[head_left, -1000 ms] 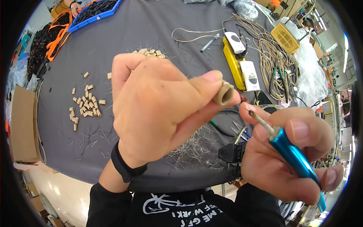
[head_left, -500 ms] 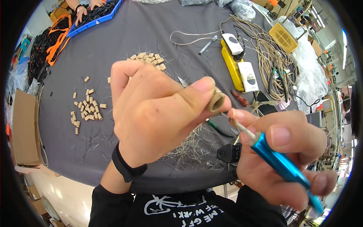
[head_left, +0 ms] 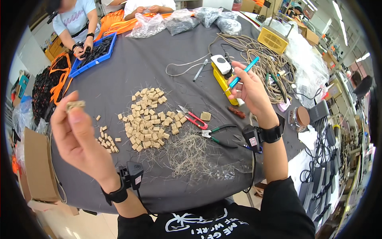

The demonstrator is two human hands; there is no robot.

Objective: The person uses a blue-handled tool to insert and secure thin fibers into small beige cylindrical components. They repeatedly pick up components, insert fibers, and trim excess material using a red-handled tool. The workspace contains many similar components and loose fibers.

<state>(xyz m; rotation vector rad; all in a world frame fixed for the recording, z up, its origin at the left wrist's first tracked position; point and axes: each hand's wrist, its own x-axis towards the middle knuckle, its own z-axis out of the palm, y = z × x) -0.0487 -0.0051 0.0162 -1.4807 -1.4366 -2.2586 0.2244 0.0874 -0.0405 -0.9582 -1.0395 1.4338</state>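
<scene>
My left hand (head_left: 81, 137), raised on the left, pinches a small beige cord tube (head_left: 75, 105) between thumb and fingers. Raised over the right side, my right hand (head_left: 250, 89) holds a slim tool (head_left: 243, 74) with a shiny blue handle and a thin metal tip; the tip's exact form is too small to tell. In mid-table lies a large pile of similar beige tubes (head_left: 148, 123). A smaller group of tubes (head_left: 106, 140) rests near my left hand. Cut thread ends (head_left: 187, 153) lie in a tangle nearer to me.
Red-handled snips (head_left: 195, 119) and green-handled pliers (head_left: 217, 135) lie right of the pile. A yellow power strip (head_left: 223, 84) and coiled cables (head_left: 262, 59) are beyond. At the far left a co-worker's hands (head_left: 82, 51) are in a blue tray (head_left: 95, 61). A jar (head_left: 299, 118) stands right.
My hands have moved apart: the left went leftward with the tube, the right went up and away with the blue tool. The tool's tip is no longer beside the tube. The view has shifted.
</scene>
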